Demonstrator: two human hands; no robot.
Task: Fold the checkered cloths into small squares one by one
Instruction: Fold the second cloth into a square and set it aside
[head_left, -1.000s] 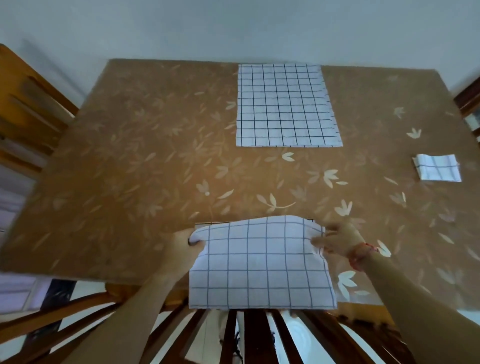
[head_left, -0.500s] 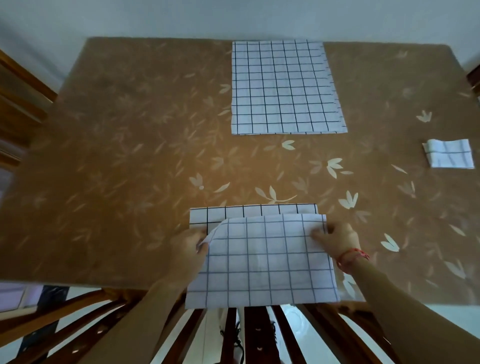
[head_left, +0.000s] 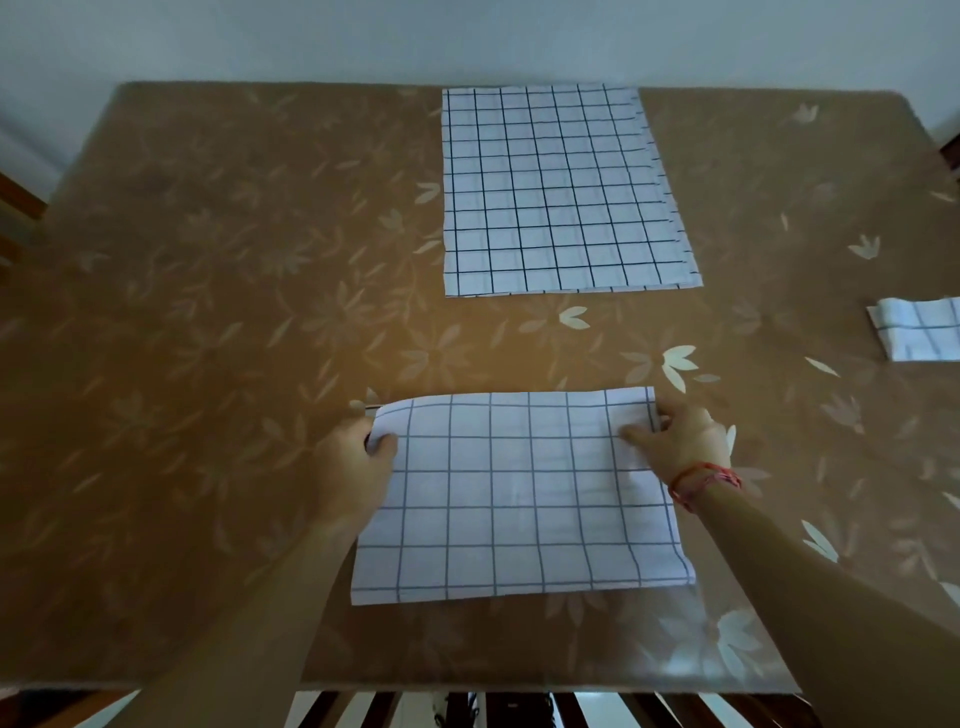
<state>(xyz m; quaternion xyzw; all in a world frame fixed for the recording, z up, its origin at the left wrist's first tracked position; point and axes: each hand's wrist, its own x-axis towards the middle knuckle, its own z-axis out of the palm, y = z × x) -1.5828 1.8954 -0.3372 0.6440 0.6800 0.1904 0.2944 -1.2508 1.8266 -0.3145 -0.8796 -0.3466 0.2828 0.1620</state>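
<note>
A white checkered cloth (head_left: 519, 499) lies folded in half on the near part of the table, its folded edge toward me. My left hand (head_left: 358, 467) pinches its far left corner, thumb on top. My right hand (head_left: 675, 436) pinches the far right corner. A stack of flat checkered cloths (head_left: 561, 192) lies at the far middle of the table. One small folded checkered square (head_left: 919, 332) sits at the right edge of the view.
The brown table (head_left: 208, 312) has a leaf-patterned cover. Wooden chair slats (head_left: 467, 709) show below its near edge. A wooden chair part (head_left: 15, 197) stands at the far left. A pale wall runs behind the table.
Both hands carried the cloth's near half forward over its far half and laid it down. The top edge now meets the far edge, and the cloth lies wholly on the table.
</note>
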